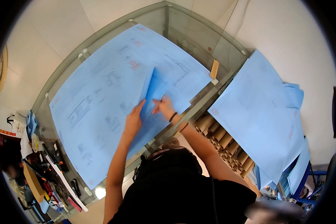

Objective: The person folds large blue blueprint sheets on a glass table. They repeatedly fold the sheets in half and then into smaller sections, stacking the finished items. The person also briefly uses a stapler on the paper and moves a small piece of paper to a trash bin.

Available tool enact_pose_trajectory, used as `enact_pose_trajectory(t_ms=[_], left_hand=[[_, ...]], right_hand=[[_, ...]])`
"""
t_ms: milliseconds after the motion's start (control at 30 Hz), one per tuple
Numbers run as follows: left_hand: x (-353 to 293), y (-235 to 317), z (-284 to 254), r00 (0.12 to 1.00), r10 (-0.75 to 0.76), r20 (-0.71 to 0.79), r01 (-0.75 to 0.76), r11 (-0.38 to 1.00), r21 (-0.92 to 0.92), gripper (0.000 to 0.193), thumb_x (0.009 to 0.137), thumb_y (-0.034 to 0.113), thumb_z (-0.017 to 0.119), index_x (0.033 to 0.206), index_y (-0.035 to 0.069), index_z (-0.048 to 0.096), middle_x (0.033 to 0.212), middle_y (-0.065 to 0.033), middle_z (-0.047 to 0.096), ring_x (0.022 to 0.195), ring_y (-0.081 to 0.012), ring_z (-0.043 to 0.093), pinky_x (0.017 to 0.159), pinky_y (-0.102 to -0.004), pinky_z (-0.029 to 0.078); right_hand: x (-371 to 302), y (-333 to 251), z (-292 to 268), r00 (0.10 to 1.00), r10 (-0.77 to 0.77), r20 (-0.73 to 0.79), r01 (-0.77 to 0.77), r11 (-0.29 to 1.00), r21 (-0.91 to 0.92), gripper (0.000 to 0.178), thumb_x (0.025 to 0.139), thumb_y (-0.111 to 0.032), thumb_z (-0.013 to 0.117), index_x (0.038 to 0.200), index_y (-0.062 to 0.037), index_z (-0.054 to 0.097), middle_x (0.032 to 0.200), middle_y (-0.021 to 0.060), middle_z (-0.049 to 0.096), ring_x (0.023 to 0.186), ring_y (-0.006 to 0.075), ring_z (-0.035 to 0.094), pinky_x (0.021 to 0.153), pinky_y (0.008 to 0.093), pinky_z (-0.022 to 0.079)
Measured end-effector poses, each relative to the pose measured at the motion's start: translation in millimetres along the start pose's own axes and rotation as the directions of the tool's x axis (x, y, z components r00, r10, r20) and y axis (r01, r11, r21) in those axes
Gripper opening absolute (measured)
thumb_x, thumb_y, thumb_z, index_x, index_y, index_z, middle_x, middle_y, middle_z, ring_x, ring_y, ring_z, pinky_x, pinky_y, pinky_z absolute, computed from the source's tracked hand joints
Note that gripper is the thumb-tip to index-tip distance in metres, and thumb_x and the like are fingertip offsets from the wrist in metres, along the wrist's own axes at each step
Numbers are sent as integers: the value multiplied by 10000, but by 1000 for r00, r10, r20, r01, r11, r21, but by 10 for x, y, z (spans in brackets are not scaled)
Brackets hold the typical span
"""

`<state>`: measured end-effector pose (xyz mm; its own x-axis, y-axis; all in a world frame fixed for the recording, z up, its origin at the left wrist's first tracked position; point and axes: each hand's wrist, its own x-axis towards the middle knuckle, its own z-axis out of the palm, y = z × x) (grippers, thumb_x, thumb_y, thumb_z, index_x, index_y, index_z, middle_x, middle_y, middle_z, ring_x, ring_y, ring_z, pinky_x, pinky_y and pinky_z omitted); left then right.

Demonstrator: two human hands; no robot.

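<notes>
A large light-blue printed sheet [100,86] lies spread over a glass table [183,33]. Its right part is folded up into a raised flap [155,87]. My left hand [133,120] rests flat on the sheet just left of the fold, fingers apart. My right hand [163,106] presses on the folded flap, fingers together on the paper; a dark band circles its wrist. Both forearms come up from the lower edge over my dark shirt.
A stack of more blue sheets [265,115] lies on the right. Several cardboard tubes [227,145] sit below it beside the table. A small wooden block [214,69] stands at the table's right edge. Tools and clutter [50,168] fill the lower left.
</notes>
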<state>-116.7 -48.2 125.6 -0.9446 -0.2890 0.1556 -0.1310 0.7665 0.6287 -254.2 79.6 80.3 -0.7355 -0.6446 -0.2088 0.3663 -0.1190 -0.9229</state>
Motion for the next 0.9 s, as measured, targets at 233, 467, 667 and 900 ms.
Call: enact_pose_trajectory(t_ms=[233, 467, 667, 900], left_hand=[[39, -70, -1115, 989, 39, -145, -18, 989, 149, 711, 793, -150, 392, 1412, 199, 418, 1178, -236, 589, 957, -403, 618, 824, -431, 508], [-223, -583, -1689, 905, -101, -414, 147, 986, 79, 654, 846, -138, 399, 1425, 165, 408, 1111, -220, 622, 574, -230, 504, 610, -317, 452], [-484, -983, -1861, 768, -135, -627, 245, 965, 93, 633, 845, -118, 445, 1422, 140, 406, 1224, -145, 613, 536, -141, 417, 541, -279, 401], [-535, -1125, -1883, 746, -148, -649, 255, 964, 74, 626, 845, -109, 458, 1420, 134, 408, 1353, -105, 544, 544, -104, 413, 528, -250, 389]], right_hand=[[509, -1383, -1529, 864, -342, -369, 406, 907, 110, 283, 793, -121, 735, 754, -105, 455, 598, 22, 530, 521, 143, 546, 483, 265, 451], [-675, -2305, -3135, 535, -595, -600, 783, 615, 88, 276, 959, -160, 521, 1130, 52, 568, 1134, 146, 630, 1044, 238, 601, 919, 373, 490], [-1511, -2084, -2346, 427, -649, -630, 825, 564, -22, 219, 941, -146, 585, 1087, 16, 584, 1093, 102, 641, 960, 165, 613, 840, 314, 511], [-1780, -1080, -2002, 744, -392, -540, 570, 795, 208, 389, 961, -280, 492, 1228, 2, 498, 1188, 117, 586, 1067, 200, 555, 912, 330, 457]])
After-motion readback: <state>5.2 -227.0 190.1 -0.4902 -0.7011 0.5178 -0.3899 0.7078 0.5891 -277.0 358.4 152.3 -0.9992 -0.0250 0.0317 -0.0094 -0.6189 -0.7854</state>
